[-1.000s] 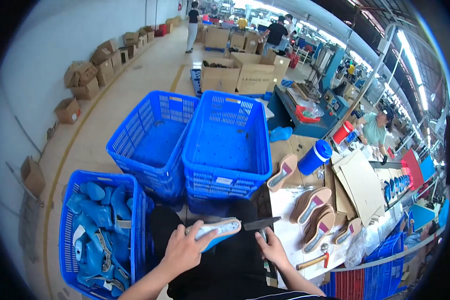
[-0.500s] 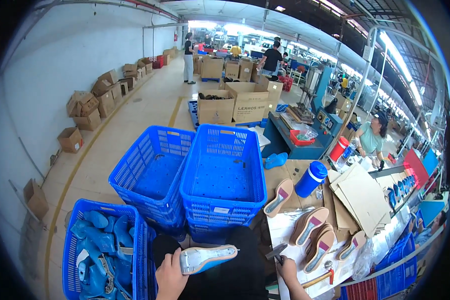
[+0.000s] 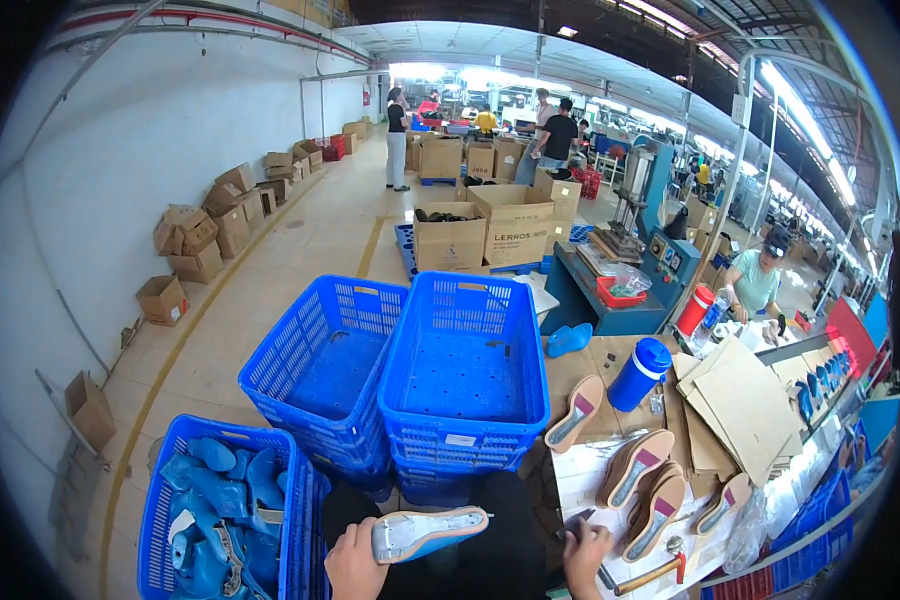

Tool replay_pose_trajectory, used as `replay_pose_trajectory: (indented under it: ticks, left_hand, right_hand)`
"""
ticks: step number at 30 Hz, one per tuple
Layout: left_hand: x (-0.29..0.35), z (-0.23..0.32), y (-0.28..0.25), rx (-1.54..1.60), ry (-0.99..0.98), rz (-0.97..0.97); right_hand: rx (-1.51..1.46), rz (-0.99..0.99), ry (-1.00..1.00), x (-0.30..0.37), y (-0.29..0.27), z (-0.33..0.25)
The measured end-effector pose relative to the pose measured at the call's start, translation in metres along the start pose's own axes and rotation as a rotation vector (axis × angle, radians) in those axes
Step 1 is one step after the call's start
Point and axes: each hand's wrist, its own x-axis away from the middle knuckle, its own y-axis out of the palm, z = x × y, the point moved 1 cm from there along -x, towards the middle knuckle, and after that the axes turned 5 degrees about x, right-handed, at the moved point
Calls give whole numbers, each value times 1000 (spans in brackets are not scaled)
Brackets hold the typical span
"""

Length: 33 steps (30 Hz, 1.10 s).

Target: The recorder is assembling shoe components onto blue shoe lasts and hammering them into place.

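Note:
In the head view my left hand (image 3: 356, 562) is closed around the end of a blue shoe last (image 3: 432, 534). A tan insole with a whitish-grey middle covers the last's upturned bottom. At the table's near edge my right hand (image 3: 586, 556) lies over a dark hammer-like tool (image 3: 576, 520), fingers bent around it. The tool's head shows past the fingertips; the hand hides much of the rest. Stacked tan insoles (image 3: 652, 512) with grey and purple strips lie just beyond that hand. Beside them rests a hammer (image 3: 652, 576) with a wooden handle.
A blue crate (image 3: 160, 480) full of blue lasts stands at my left. Two stacks of blue crates (image 3: 462, 425) rise in front. A blue jug (image 3: 640, 374) and cardboard sheets (image 3: 740, 405) sit on the table. A co-worker (image 3: 756, 278) sits at the far right.
The view has shifted, so the scene sits lower and farther right. My right hand has turned over the dark tool and lowered it toward the table. The left hand still holds the last.

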Motion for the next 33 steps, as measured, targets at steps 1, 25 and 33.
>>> replay_pose_trajectory:
  ticks: [1,25,33]
  left_hand:
    - [-5,-4,4,3,5,-1]
    - [-93,22,-9,1407,102,360]
    - [-159,23,2,1341,1,-31]
  right_hand:
    - [-102,-12,-67,-8,15,-3]
    - [-955,-1536,438,-41,-74,-227]
    - [-1340,-1218,195,-40,-63,-227]
